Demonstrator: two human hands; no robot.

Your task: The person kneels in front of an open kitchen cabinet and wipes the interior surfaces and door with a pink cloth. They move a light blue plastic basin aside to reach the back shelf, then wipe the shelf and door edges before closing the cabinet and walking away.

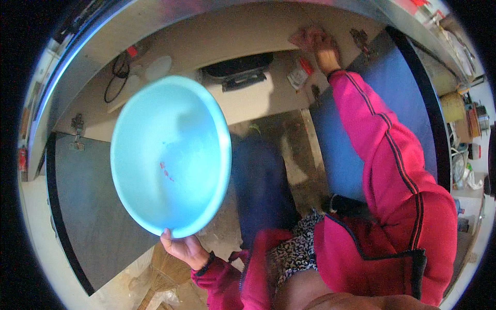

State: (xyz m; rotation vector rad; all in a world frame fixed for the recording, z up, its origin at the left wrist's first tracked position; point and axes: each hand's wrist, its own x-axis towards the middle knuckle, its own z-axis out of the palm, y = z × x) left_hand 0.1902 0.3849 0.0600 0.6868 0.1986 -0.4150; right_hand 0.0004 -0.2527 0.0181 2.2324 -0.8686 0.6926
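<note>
A light blue plastic basin point(193, 166) with small red marks inside is tilted on its side, and my left hand point(180, 248) grips its lower rim. Inside the open cabinet point(248, 112), my right hand point(325, 46) reaches to the back right and holds a crumpled reddish cloth point(304, 38) against the surface there. Just below that hand lies a container with a red lid point(300, 73). A black case with a handle point(240, 71) stands behind the basin, near the middle of the cabinet.
Open cabinet doors stand on the left point(100, 201) and the right point(345, 124), with metal hinges. A black cable point(116, 77) and a whitish round lid point(159, 66) lie at the left inside. A straw broom point(166, 267) rests on the floor. Kitchen items crowd the counter at far right.
</note>
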